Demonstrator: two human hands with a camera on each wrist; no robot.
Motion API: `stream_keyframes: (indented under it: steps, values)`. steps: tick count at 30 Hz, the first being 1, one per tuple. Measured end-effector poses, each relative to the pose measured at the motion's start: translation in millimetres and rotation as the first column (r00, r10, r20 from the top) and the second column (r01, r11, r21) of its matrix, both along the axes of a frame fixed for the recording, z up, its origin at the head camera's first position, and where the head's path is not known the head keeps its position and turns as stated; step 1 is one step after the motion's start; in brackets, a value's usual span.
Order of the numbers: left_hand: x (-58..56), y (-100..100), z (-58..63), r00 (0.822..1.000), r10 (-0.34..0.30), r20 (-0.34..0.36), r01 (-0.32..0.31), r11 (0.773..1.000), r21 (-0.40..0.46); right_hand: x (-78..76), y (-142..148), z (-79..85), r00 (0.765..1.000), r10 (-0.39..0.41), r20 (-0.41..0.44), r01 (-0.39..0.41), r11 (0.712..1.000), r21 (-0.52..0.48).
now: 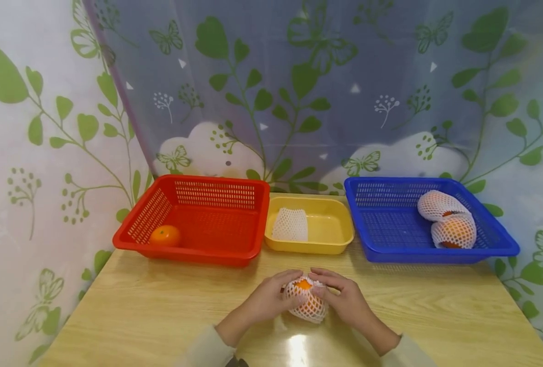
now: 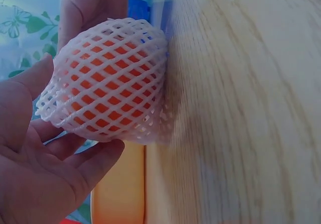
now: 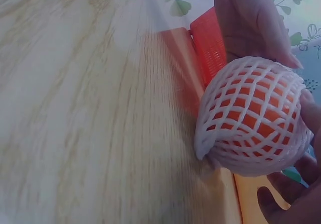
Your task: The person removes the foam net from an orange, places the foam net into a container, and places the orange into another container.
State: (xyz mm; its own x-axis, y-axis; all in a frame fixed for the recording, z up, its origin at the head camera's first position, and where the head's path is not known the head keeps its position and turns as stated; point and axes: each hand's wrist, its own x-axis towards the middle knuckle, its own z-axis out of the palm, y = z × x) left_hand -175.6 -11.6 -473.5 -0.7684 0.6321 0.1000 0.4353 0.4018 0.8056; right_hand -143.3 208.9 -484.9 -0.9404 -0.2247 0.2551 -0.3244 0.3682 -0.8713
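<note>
On the table's near middle stands an orange in a white foam net (image 1: 309, 307), with orange skin showing at the net's top opening. My left hand (image 1: 271, 296) holds it from the left side, thumb near the opening. From the right, my right hand (image 1: 346, 300) holds it with fingers and thumb bent about the top. In the left wrist view, the diamond mesh of the foam net (image 2: 108, 86) covers the fruit, and its lower end meets the wood. The right wrist view shows the netted orange (image 3: 251, 116) between both hands.
A red basket (image 1: 207, 255) at the back left contains a bare orange (image 1: 165, 236). In the yellow tray (image 1: 310, 247) lies a loose foam net (image 1: 290, 225). The blue basket (image 1: 390, 250) at the back right holds two netted fruits (image 1: 454, 230). A patterned curtain (image 1: 271, 102) hangs behind.
</note>
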Motion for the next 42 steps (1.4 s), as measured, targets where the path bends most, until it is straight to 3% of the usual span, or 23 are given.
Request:
stream_keyframes:
  steps: [8,13,21,25,34,42]
  values:
    - [2.4,3.9,-1.8,1.0,0.019,0.005,-0.019,1.0,0.013,-1.3,-2.3,-3.1,0.993,-0.113,-0.028,0.112,0.992,-0.051]
    - [2.0,4.5,-3.3,0.999,0.031,0.026,-0.032,0.999,0.031,-1.7,-3.1,-1.8,0.99,-0.137,-0.043,0.134,0.989,-0.058]
    - [1.6,1.3,-3.3,0.997,0.035,0.064,-0.039,0.996,0.078,-4.1,-4.6,0.4,0.995,-0.1,-0.031,0.098,0.993,-0.06]
    - [1.6,1.2,-0.3,0.997,0.056,0.05,-0.059,0.996,0.071,-4.4,-5.1,1.3,0.996,-0.084,-0.013,0.083,0.995,-0.06]
    - [2.3,6.1,-0.6,0.99,0.14,0.022,-0.142,0.986,0.092,-2.6,-6.4,2.5,0.99,-0.012,0.138,0.025,0.996,-0.091]
    - [3.9,7.8,-1.0,0.987,0.156,0.034,-0.159,0.982,0.102,-0.7,-5.6,-2.9,0.985,0.032,0.17,-0.014,0.995,-0.103]
